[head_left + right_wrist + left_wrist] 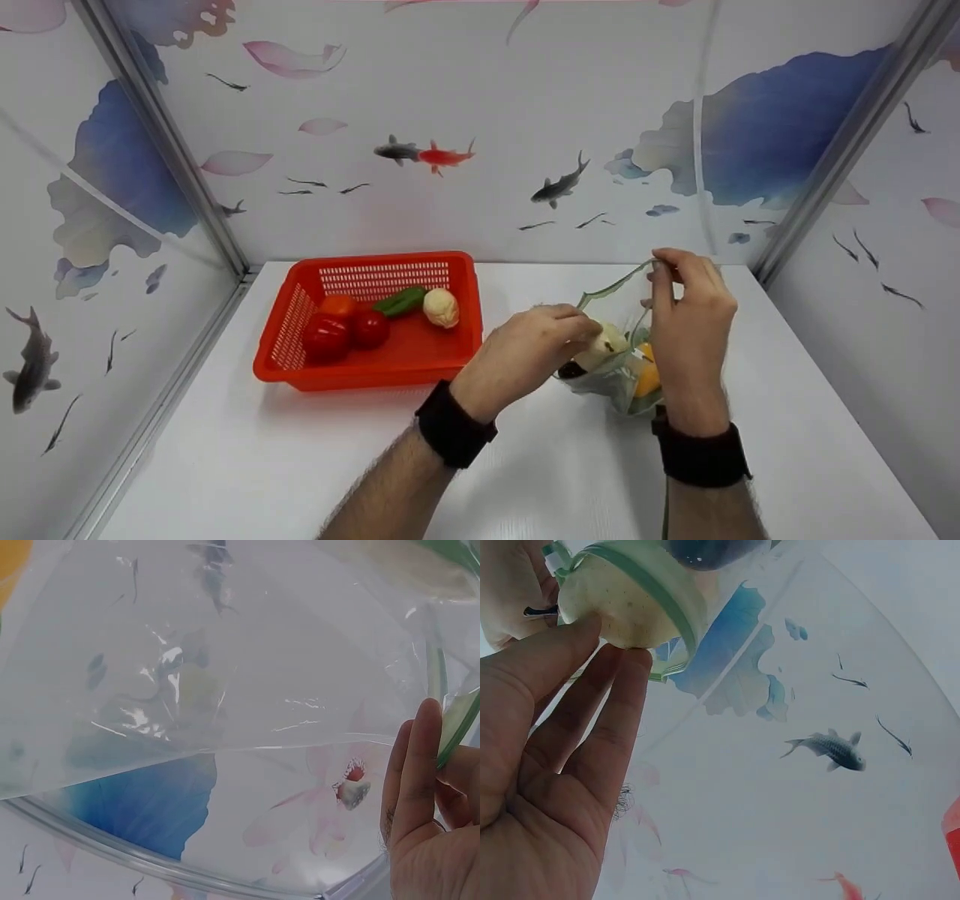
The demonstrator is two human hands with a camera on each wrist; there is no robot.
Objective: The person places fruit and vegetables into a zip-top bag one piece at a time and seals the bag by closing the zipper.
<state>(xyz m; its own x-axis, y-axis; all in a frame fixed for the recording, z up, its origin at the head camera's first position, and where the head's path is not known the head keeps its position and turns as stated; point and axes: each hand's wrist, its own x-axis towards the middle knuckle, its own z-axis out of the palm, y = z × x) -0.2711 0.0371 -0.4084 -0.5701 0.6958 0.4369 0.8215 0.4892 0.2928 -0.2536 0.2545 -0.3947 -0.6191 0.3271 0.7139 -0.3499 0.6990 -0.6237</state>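
**Pear at the bag's mouth, rim raised**

On my head feed, the clear bag (600, 384) sits on the white table (225, 457), to the right of the red basket (390, 376). The right hand (694, 330) pinches the bag's green rim (615, 286) between thumb and fingers and lifts it; I judge this is to hold the soft mouth apart, since thin film would probably sag otherwise.

The left hand (525, 341) has its thumb and fingertips on a pale, speckled pear (626, 604), which I read as a light pinch. The pear is at the bag's mouth, with the rim crossing in front of it on my left wrist feed; how far inside it lies, I cannot tell. Fingertips alone would leave room for the fruit in the opening.

A yellow-orange item (646, 373) and a dark, glossy item (571, 370) lie in the bag, probably weighting its base. The basket holds a red bell pepper (325, 339), a tomato (370, 330), a green pepper (403, 301) and a cream-coloured bulb (441, 307).
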